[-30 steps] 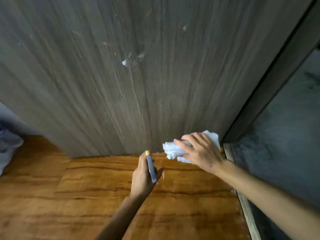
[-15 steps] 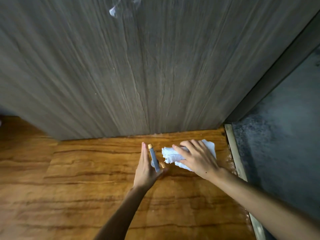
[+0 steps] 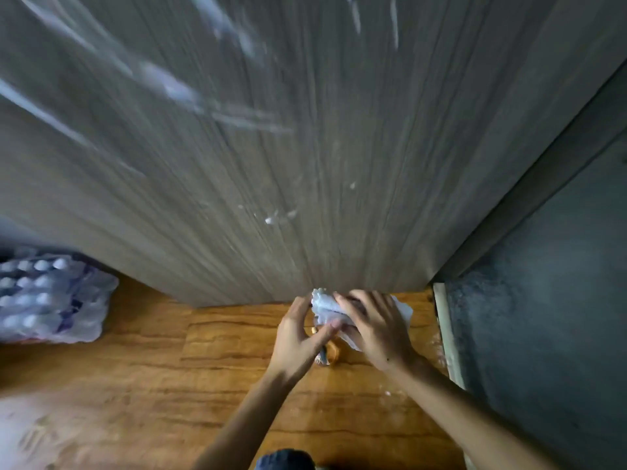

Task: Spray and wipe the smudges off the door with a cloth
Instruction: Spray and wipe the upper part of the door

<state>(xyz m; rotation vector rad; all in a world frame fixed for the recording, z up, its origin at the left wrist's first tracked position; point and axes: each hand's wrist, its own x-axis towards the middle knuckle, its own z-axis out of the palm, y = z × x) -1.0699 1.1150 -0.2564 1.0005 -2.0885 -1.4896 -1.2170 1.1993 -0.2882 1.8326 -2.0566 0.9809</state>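
Note:
The grey-brown wood-grain door [image 3: 339, 147] fills the upper view. It carries small white smudges [image 3: 268, 219] low down and blurred pale streaks [image 3: 176, 88] higher up. My right hand [image 3: 376, 330] grips a crumpled white cloth [image 3: 324, 305] just in front of the door's bottom edge. My left hand [image 3: 297, 339] meets it from the left, its thumb touching the cloth. That hand holds a slim spray bottle [image 3: 325, 357] with gold trim, mostly hidden behind the palm and thumb.
A shrink-wrapped pack of bottles [image 3: 51, 300] lies on the orange wooden floor [image 3: 152, 385] at the left. A dark door frame [image 3: 543, 171], a rough grey wall [image 3: 549, 317] and a pale threshold strip [image 3: 448, 337] run along the right. A dark rounded shape [image 3: 285, 461] sits at the bottom edge.
My hands have come together: the left hand with the bottle now touches the cloth. The right hand's fingers have curled round the cloth. The view has tilted up, showing more door.

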